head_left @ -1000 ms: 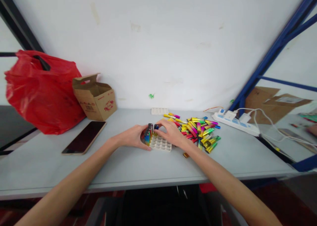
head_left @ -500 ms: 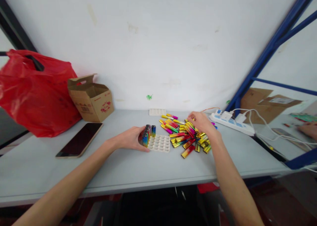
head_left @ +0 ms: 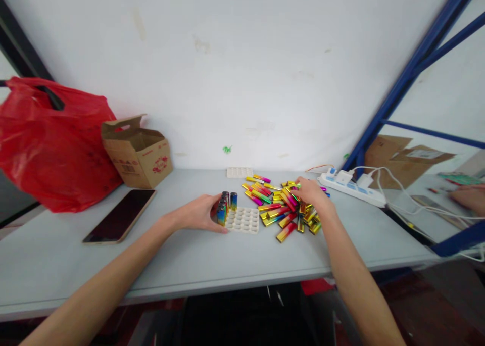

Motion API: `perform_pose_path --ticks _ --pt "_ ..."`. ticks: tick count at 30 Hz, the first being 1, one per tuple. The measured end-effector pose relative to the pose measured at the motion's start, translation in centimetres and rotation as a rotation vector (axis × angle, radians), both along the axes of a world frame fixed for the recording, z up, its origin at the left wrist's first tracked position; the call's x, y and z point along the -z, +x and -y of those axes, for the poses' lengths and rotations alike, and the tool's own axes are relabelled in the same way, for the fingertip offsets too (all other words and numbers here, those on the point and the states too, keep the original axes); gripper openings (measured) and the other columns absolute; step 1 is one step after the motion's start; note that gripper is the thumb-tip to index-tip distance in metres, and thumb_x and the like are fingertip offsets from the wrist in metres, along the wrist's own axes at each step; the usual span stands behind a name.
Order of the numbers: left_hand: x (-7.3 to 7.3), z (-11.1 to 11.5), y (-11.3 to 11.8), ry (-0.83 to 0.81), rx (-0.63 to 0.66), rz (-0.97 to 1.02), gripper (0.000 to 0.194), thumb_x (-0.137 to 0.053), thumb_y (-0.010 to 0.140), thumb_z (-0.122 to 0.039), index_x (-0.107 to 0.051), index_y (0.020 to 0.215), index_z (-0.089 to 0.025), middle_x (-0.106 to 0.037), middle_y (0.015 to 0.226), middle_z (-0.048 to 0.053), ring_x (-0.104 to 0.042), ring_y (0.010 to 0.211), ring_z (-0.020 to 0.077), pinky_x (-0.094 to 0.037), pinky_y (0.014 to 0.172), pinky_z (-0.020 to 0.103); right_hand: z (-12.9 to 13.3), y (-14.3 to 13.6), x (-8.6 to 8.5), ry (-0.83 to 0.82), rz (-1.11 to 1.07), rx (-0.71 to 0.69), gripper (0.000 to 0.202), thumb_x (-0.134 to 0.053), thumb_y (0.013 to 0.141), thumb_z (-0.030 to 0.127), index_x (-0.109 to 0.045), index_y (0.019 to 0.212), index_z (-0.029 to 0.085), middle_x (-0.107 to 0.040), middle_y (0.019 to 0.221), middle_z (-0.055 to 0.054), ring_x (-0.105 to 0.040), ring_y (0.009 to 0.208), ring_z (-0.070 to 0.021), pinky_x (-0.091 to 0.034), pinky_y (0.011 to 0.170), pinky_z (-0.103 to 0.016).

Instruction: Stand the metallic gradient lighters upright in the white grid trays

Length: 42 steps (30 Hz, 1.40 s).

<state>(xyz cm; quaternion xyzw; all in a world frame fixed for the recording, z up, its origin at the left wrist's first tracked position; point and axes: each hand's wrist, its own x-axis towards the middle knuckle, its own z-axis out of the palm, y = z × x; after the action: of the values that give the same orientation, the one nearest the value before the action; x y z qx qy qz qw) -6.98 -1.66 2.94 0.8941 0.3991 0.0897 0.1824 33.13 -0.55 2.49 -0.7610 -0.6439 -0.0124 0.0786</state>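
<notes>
My left hand (head_left: 206, 213) curls around the left end of a white tray (head_left: 246, 220) with rows of oval holes, thumb at the front edge and fingers behind. Several shiny lighter shells (head_left: 221, 212), blue to gold and red with dark tops, stand upright in the tray's left column. One more blue shell (head_left: 234, 201) stands at the back of the neighbouring column. My right hand (head_left: 308, 192) is at the far right of a loose pile of metallic lighter shells (head_left: 286, 217), its fingertips closed on one shell, partly hidden by the hand.
A second white tray (head_left: 239, 172) lies against the wall. To the left are a phone (head_left: 120, 215), an open cardboard box (head_left: 138, 154) and a red plastic bag (head_left: 56, 149). On the right sits a power strip (head_left: 352, 188) with cables; another person's hand (head_left: 470, 198) shows beyond the blue frame.
My right hand has shifted slightly toward the right and nearer within the pile, its fingers now closed at a shell. My left hand keeps its place at the tray.
</notes>
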Motion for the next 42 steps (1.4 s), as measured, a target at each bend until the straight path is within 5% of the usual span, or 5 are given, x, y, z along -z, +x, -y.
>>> perform_pose_path --ticks 7,14,19,36,42 --pt "0.0 0.0 0.0 -0.004 -0.003 0.015 0.072 -0.079 0.061 -0.078 -0.056 0.097 -0.021 -0.067 0.084 0.002 -0.061 0.073 0.0208 -0.040 0.061 0.029 -0.5 -0.8 -1.3 0.259 -0.258 -0.229 0.025 -0.066 0.095 0.030 -0.076 0.112 0.016 -0.078 0.107 -0.012 -0.068 0.100 -0.0244 -0.048 0.090 -0.033" --pt "0.1 0.0 0.0 0.009 0.002 0.046 0.070 -0.080 0.061 -0.077 -0.057 0.095 -0.021 -0.065 0.079 -0.001 -0.057 0.068 0.0189 -0.037 0.059 0.028 0.0 -5.0 -1.7 0.337 -1.266 -0.403 0.044 -0.082 0.078 0.060 -0.071 0.085 0.018 -0.065 0.072 0.002 -0.054 0.061 -0.0119 -0.044 0.060 -0.026" --pt "-0.1 0.1 0.1 -0.003 0.009 0.049 0.071 -0.080 0.060 -0.076 -0.058 0.097 -0.020 -0.063 0.079 -0.001 -0.057 0.069 0.0186 -0.038 0.060 0.028 0.7 -7.8 -1.3 0.195 -1.644 -0.408 0.042 -0.096 0.065 0.049 -0.070 0.082 0.020 -0.072 0.080 -0.001 -0.068 0.075 -0.0146 -0.056 0.077 -0.029" --pt "-0.3 0.1 0.0 -0.035 0.006 0.048 0.072 -0.081 0.061 -0.076 -0.058 0.100 -0.020 -0.063 0.082 0.000 -0.057 0.071 0.0190 -0.039 0.060 0.028 1.2 -10.4 0.0 0.201 -1.527 -0.374 0.046 -0.097 0.059 0.047 -0.073 0.088 0.020 -0.071 0.085 0.000 -0.062 0.078 -0.0163 -0.047 0.072 -0.029" --pt "-0.2 0.1 0.0 -0.019 0.004 0.041 0.073 -0.081 0.060 -0.077 -0.057 0.098 -0.020 -0.063 0.081 -0.001 -0.056 0.070 0.0184 -0.039 0.060 0.028 0.8 -10.5 0.5 0.226 -1.495 -0.426 0.051 -0.075 0.081 0.071 -0.070 0.081 0.020 -0.061 0.072 0.002 -0.053 0.067 -0.0139 -0.044 0.064 -0.028"
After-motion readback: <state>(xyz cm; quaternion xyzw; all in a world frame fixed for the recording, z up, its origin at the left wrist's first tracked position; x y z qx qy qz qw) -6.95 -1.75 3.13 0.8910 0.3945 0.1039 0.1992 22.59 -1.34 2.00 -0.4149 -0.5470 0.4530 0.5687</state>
